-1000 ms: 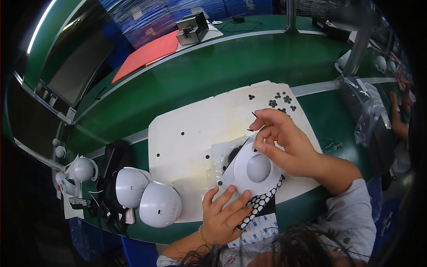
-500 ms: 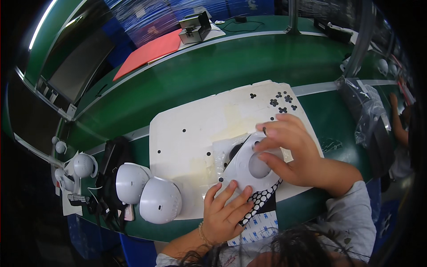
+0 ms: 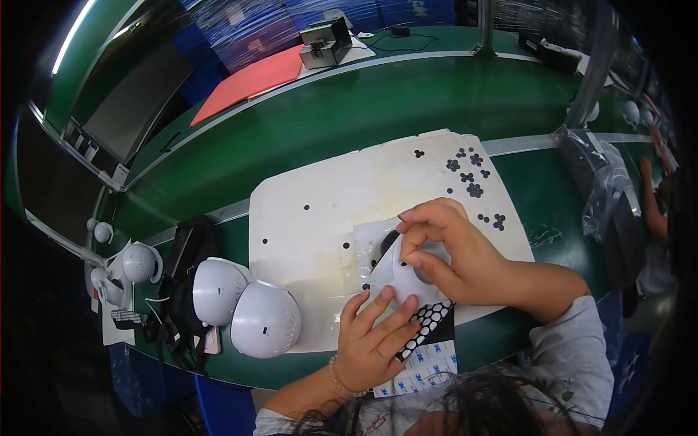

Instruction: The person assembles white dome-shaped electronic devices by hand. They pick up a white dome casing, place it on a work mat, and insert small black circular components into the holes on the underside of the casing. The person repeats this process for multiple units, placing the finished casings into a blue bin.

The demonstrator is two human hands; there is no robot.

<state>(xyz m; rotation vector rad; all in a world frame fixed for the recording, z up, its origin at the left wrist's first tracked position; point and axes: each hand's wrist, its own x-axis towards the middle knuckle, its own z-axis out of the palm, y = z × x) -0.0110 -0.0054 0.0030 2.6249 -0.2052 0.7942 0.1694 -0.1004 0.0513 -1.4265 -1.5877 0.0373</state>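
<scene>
A long green bench (image 3: 407,94) curves across the view, with a pale strip running along its length. A white work board (image 3: 320,211) lies on its near part. At the far side sit a red flat sheet (image 3: 251,80) and a small dark grey box-like device (image 3: 327,42), with a thin black cable (image 3: 396,36) close by. A grey upright post (image 3: 485,25) rises from the far edge. Behind the bench a blue, streaked backdrop (image 3: 254,29) shows. A bright strip of light (image 3: 73,33) glows at the upper left, above a dark panel (image 3: 120,109). Clear plastic bags (image 3: 600,182) lie at the right
</scene>
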